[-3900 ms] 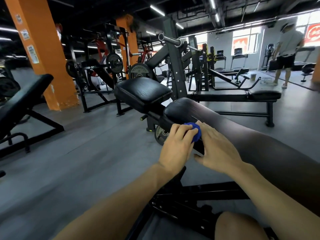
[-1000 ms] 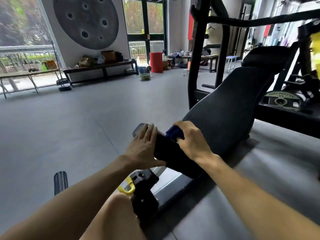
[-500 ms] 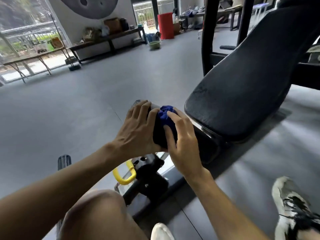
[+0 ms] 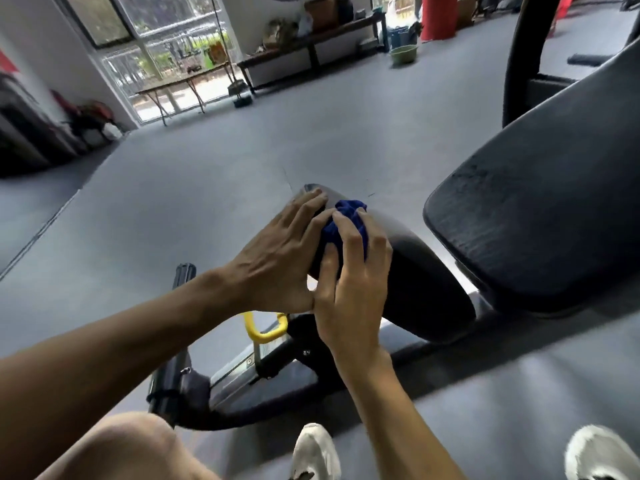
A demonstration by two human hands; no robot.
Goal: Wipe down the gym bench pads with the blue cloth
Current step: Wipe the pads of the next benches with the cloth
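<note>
A bunched blue cloth (image 4: 346, 220) lies on the narrow front end of the black seat pad (image 4: 415, 271). My right hand (image 4: 349, 285) covers the cloth, its fingers curled over it and pressing it onto the pad. My left hand (image 4: 280, 258) rests beside it on the pad's left edge, fingers straight and spread along the side. The large black back pad (image 4: 540, 209) rises at the right, tilted upward, apart from both hands.
A yellow adjustment handle (image 4: 263, 330) and the bench's black frame (image 4: 214, 386) sit below the seat pad. My knee (image 4: 138, 445) and white shoes (image 4: 315, 452) are at the bottom. Grey floor (image 4: 173, 202) stretches ahead to low tables, a green basin (image 4: 403, 53) and windows.
The view has tilted down and closer. My right hand has slid the cloth a little further along the seat pad's end. My left hand keeps its place on the pad's side.
</note>
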